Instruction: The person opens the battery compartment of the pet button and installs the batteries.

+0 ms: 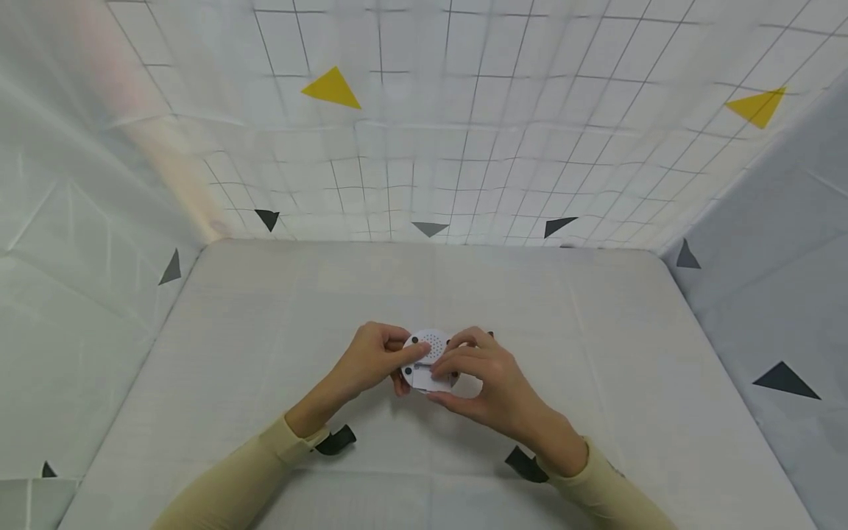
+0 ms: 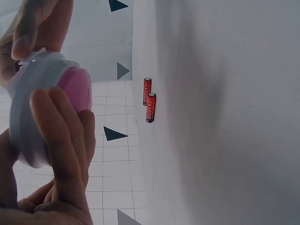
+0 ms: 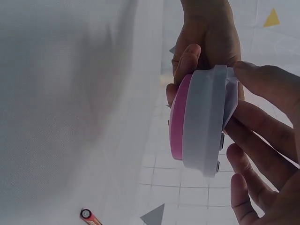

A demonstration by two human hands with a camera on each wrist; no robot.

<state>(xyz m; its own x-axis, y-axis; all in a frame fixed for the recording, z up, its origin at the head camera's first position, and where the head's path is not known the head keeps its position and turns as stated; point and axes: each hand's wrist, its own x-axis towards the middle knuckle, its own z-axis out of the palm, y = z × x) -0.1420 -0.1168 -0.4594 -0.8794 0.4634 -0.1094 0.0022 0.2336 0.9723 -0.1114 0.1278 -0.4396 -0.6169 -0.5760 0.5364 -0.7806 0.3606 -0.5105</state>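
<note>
A round white device [image 1: 433,341] with a pink front [image 3: 180,122] is held above the table. Its back, with small speaker holes and dark round feet, faces up in the head view. My left hand [image 1: 371,357] grips its left side, thumb on the back and fingers underneath. On the back, a white battery cover [image 3: 231,96] stands tilted out from the body. My right hand [image 1: 486,375] pinches this cover between thumb and fingers. Two red batteries [image 2: 150,108] lie side by side on the table; my right hand mostly hides them in the head view.
The white-covered table [image 1: 318,280] has white sheet walls on its left, right and far sides. Dark and yellow triangle markers [image 1: 333,88] are stuck on them. Dark straps [image 1: 336,440] show at both wrists.
</note>
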